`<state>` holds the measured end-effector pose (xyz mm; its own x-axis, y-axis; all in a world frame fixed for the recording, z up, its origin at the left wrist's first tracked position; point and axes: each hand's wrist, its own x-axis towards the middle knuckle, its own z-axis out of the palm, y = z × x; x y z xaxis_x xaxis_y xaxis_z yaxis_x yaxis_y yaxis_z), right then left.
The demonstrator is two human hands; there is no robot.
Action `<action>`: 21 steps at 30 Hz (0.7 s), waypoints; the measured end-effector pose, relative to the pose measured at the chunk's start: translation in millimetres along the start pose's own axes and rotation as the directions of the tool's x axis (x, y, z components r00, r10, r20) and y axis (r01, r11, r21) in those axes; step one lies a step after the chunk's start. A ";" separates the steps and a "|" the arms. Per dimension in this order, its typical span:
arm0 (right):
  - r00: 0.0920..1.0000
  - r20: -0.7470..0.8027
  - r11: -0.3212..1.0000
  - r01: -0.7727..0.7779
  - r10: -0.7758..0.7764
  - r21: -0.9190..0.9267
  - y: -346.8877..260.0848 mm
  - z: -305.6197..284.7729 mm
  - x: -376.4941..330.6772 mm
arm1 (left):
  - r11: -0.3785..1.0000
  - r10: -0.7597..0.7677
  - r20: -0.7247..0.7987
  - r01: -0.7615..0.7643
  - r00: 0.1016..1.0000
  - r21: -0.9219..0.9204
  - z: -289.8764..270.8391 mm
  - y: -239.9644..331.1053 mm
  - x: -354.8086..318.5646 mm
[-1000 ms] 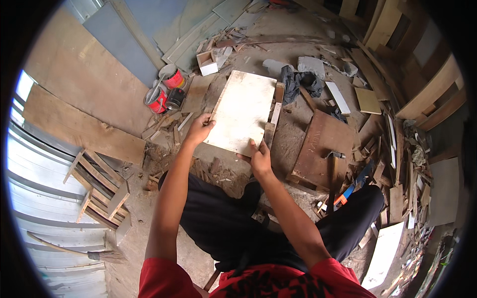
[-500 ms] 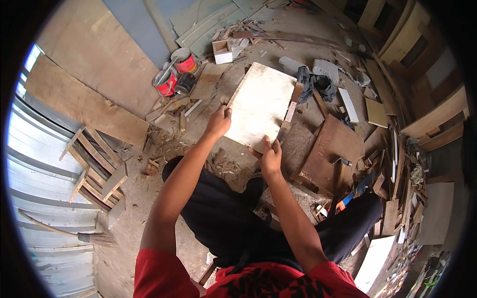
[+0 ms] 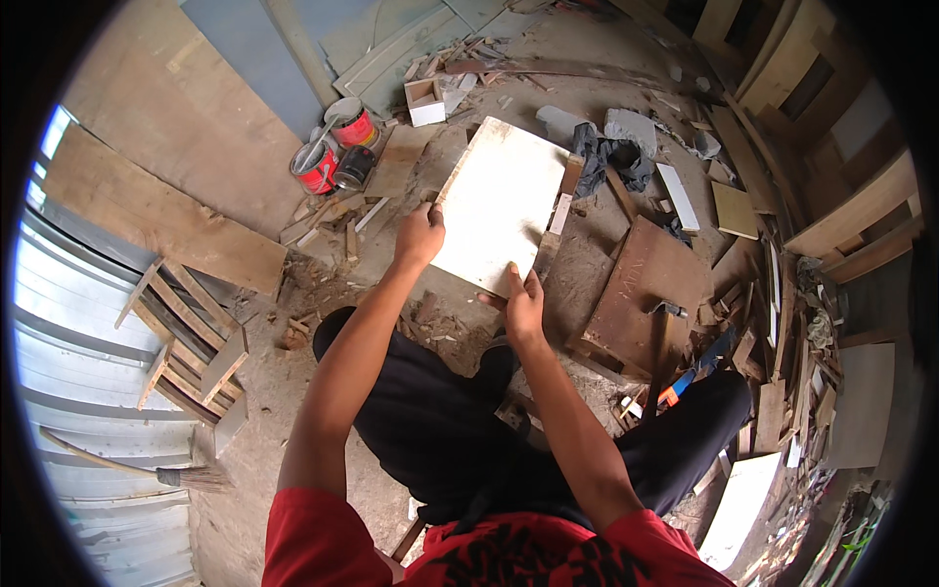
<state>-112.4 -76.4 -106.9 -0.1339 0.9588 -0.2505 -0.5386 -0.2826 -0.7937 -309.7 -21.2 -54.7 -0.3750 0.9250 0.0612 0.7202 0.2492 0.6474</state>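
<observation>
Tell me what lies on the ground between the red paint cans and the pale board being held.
In the head view, a flat brown plywood offcut lies between the red paint cans and the pale board, with small wood scraps just below it.

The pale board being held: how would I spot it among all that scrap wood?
Follow the person's two bare forearms up from the bottom. The left hand and right hand grip the near edge of a pale square board. It is far lighter and cleaner than the dark brown panel beside it.

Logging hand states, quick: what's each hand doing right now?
Left hand: closed on the left edge of the pale rectangular wooden board.
Right hand: closed on its near edge.
</observation>
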 end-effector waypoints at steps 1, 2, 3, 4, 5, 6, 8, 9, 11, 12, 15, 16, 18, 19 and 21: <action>1.000 -0.001 1.000 0.009 -0.009 -0.011 -1.7 -0.9 -0.3 | 1.000 -0.008 0.020 0.008 1.000 0.007 -0.4 0.7 0.7; 1.000 0.004 1.000 0.015 -0.015 -0.020 -1.4 0.1 -1.0 | 0.999 0.020 -0.013 -0.021 1.000 -0.031 -0.2 -4.3 1.2; 1.000 0.011 0.999 0.020 -0.020 -0.029 -0.9 1.5 -1.7 | 0.997 0.047 -0.047 -0.050 0.998 -0.067 0.7 -9.1 1.0; 1.000 -0.004 0.999 0.010 -0.010 -0.041 -0.4 2.8 -2.5 | 0.992 0.072 -0.083 -0.080 0.994 -0.101 1.1 -14.0 1.1; 1.000 -0.029 0.998 0.003 -0.005 -0.058 0.8 -1.5 -1.8 | 0.990 0.070 -0.049 -0.076 0.996 -0.118 2.3 -10.7 -0.2; 0.999 -0.054 0.997 -0.005 0.001 -0.074 2.2 -5.3 -0.7 | 0.988 0.068 -0.016 -0.070 0.998 -0.135 3.3 -7.3 -1.5; 0.998 -0.062 0.995 0.008 -0.015 -0.103 4.9 -12.0 2.7 | 0.986 0.070 0.019 -0.066 0.997 -0.152 5.3 -3.6 -3.8; 0.998 -0.065 0.993 0.013 -0.021 -0.118 6.4 -15.3 4.1 | 0.986 0.073 0.022 -0.069 0.997 -0.153 6.6 -3.0 -4.6; 0.999 -0.042 0.991 0.008 -0.014 -0.136 7.7 -18.6 7.1 | 0.989 0.061 0.018 -0.058 0.998 -0.137 8.4 -3.6 -4.8; 1.000 -0.029 0.990 0.006 -0.010 -0.144 7.7 -19.0 7.5 | 0.992 0.046 0.012 -0.044 0.999 -0.120 8.6 -5.0 -4.3; 0.998 0.058 0.989 -0.026 0.035 -0.146 4.6 -19.4 6.6 | 0.995 0.020 -0.004 -0.021 1.000 -0.094 6.4 -5.6 -5.2; 0.997 0.067 0.991 -0.033 0.041 -0.128 3.8 -18.7 5.5 | 0.996 0.015 -0.009 -0.015 1.000 -0.090 4.9 -5.5 -6.9; 0.996 0.080 0.996 -0.037 0.044 -0.087 4.2 -18.8 4.4 | 0.993 0.019 -0.031 -0.022 0.999 -0.116 2.2 -3.3 -10.8; 0.994 0.100 0.997 -0.045 0.052 -0.067 4.3 -18.6 4.4 | 0.991 0.021 -0.042 -0.026 0.999 -0.129 -0.1 -2.3 -12.6; 0.989 0.135 0.998 -0.061 0.064 -0.026 3.8 -19.6 3.2 | 0.989 0.008 0.055 0.000 0.998 -0.149 -13.7 3.8 -12.8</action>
<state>-98.5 -74.9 -121.6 -0.2794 0.9337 -0.2237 -0.5074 -0.3414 -0.7912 -310.2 -36.1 -42.7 -0.3365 0.9414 0.0250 0.6252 0.2035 0.7534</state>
